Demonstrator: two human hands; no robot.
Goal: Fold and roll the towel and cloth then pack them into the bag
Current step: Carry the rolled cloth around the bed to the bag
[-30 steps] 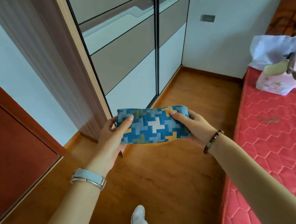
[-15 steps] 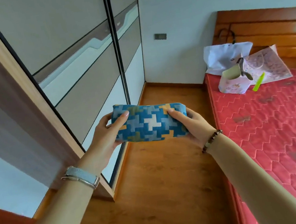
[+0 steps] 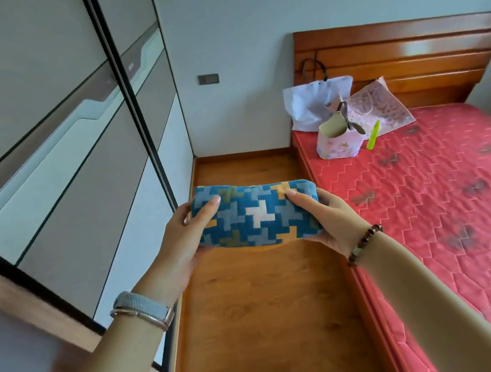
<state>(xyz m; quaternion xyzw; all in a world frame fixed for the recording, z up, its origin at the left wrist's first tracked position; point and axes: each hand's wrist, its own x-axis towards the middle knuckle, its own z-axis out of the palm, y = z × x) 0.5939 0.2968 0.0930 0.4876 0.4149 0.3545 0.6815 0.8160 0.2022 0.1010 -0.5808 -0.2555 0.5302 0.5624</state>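
A rolled blue towel with white, yellow and grey zigzag shapes hangs in the air over the wooden floor. My left hand grips its left end, thumb on top. My right hand grips its right end the same way. On the red mattress near the headboard stands a small pink patterned bag with its mouth open. A white bag leans behind it. A pink patterned cloth or sheet lies beside them.
A sliding-door wardrobe runs along the left. The red quilted bed with a wooden headboard fills the right. A narrow strip of wooden floor lies between them. A green strip rests by the pink bag.
The view has swung right, from the door and wardrobe toward the bed and bags. Both hands keep the same hold on the rolled towel.
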